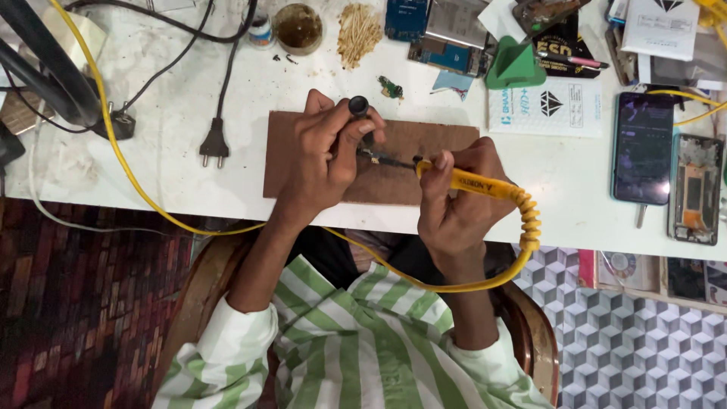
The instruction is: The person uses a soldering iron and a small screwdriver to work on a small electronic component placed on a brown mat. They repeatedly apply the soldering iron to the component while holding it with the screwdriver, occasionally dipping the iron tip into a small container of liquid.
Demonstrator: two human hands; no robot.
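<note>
Yellow cable (113,136): run across the white counter (530,220) from upper left, looped below the counter edge, ended in a coiled sleeve at the iron's rear.
Black plug (214,144): laid loose on the counter, left of the board, apart from both hands.
Brown board (303,170): flat on the counter, long axis left to right; both hands are held over it.
Left hand (322,155): closed around a dark cylindrical tool (358,106), which is held upright, its round top seen just above the fingers.
Workpiece (372,157): a small part pinched at the left fingertips, over the middle of the board; its kind cannot be made out.
Key relation: the workpiece lies between the hands, touching the left, just left of the iron's tip; the iron's long axis is set nearly level, tip pointing left.
Soldering iron (477,182): yellow handle, dark tip, reaching the workpiece.
Right hand (454,197): closed around the iron's handle, near its front.
Hidden: the tip-to-part contact is too small to confirm; the lower end of the dark tool is covered by fingers.
Right of the board: a dark phone (642,148) and an opened phone (695,189), well apart from the hands.
</note>
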